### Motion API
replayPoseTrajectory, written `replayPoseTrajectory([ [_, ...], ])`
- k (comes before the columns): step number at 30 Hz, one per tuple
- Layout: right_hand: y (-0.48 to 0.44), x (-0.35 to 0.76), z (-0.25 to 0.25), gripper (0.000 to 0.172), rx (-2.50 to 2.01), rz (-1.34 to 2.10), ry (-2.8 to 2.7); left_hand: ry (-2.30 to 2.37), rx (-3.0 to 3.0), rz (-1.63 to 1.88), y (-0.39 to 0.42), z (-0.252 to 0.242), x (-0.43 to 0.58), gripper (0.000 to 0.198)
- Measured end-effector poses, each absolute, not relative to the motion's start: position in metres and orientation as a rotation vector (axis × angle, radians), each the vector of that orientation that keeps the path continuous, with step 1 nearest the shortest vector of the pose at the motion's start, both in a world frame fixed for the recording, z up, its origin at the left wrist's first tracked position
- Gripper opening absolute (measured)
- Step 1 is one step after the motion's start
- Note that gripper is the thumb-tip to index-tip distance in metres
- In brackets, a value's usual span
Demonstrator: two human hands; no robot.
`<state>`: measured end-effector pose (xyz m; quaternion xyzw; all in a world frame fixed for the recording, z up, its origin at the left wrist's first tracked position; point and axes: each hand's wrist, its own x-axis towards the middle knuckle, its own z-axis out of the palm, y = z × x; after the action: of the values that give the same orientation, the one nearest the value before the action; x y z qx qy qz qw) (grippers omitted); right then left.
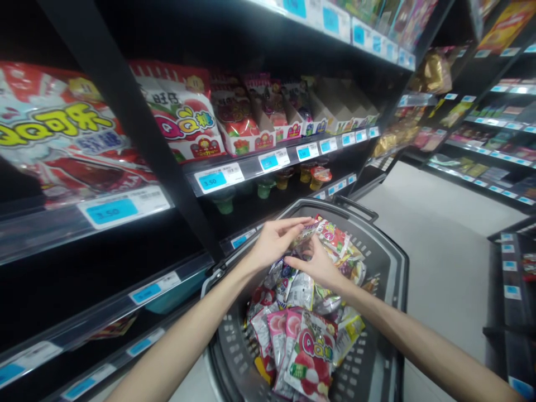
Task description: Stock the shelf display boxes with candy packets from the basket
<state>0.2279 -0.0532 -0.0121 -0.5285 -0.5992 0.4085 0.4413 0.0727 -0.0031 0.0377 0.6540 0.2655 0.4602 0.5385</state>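
Observation:
Over the grey shopping basket [396,279], my left hand [272,241] pinches the edge of a small gummy candy packet [307,230] between thumb and fingers. Just to its right my right hand [321,267] has its fingers curled up against the same packet from below, thumb pointing left. Much of that packet is hidden by my fingers. A strawberry-coloured candy packet [333,234] lies right beyond my hands. Beneath them the basket holds several more gummy packets, among them a red and white lychee packet [310,354] and a blue and white one [285,285].
On the left stands a black shelf with price tags [218,178]. It carries large red candy bags [67,134], another candy bag [178,111], open cartons of packets [247,134] and jelly cups [320,177]. A pale floor aisle [439,223] runs right, toward further shelves [494,128].

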Motion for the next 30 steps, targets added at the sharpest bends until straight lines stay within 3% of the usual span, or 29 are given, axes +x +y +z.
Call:
replayPoseTrajectory([
  [9, -0.051, 0.228, -0.004, 0.081, -1.274, 0.853, -1.304, 0.463, 1.643, 0.898, -0.012, 0.048, 0.067, 0.032],
  [15, -0.048, 0.235, 0.023, 0.096, -1.137, 0.754, -1.149, 0.454, 1.949, 1.079, -0.013, 0.052, 0.065, 0.035],
  [21, -0.038, 0.252, 0.048, 0.103, -1.083, 0.723, -1.071, 0.329, 2.608, 1.124, -0.009, 0.053, 0.068, 0.066],
  [25, -0.030, 0.265, 0.061, 0.089, -1.151, 0.602, -1.040, 0.386, 2.847, 0.964, -0.016, 0.064, 0.068, 0.071],
  [30, -0.027, 0.278, 0.053, 0.077, -1.306, 0.514, -0.982, 0.433, 3.047, 0.798, -0.020, 0.090, 0.067, 0.056],
])
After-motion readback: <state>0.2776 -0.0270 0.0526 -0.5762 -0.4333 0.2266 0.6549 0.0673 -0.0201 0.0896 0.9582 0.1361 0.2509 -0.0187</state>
